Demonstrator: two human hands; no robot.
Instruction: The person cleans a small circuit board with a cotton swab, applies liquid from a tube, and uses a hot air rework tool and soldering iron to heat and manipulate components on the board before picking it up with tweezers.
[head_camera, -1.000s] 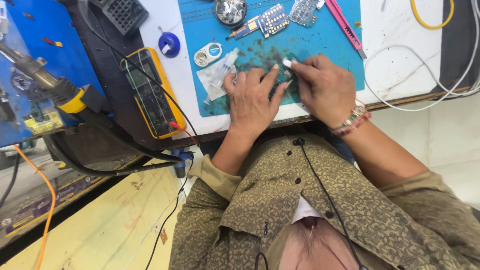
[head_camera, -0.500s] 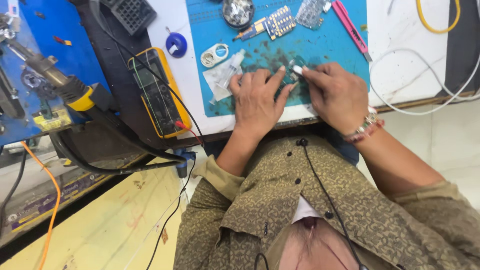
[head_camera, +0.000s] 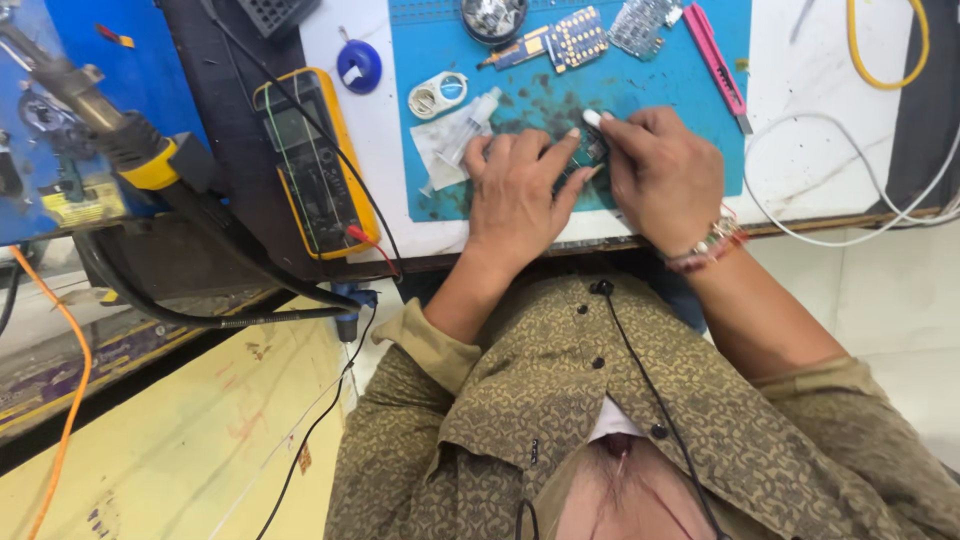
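While both hands are working at the near edge of the blue mat (head_camera: 440, 30), we are noting a small dark circuit board (head_camera: 592, 152) lying on it between them. Our left hand (head_camera: 520, 190) is lying flat, palm down, fingers spread narrow, and its fingertips are pressing on the board's left side. Our right hand (head_camera: 668, 175) is curling over the board's right side, thumb and forefinger pinching a small white-tipped object (head_camera: 592, 118) just above the board; what that object is we cannot tell. A beaded bracelet (head_camera: 705, 245) is sitting on the right wrist.

Just left of the left hand, a clear syringe (head_camera: 470, 122) is lying on a white wipe (head_camera: 438, 150). Farther up the mat we are recording a white tape roll (head_camera: 438, 94), a small blue board with a grid of pads (head_camera: 575, 38), a round dish of parts (head_camera: 493, 15) and a pink utility knife (head_camera: 715, 60). A yellow multimeter (head_camera: 312, 160) is resting well left of the mat on the dark bench, and a hot-air handle with a yellow collar (head_camera: 120, 135) is hanging farther left. White cable (head_camera: 850, 215) is looping on the white surface to the right.
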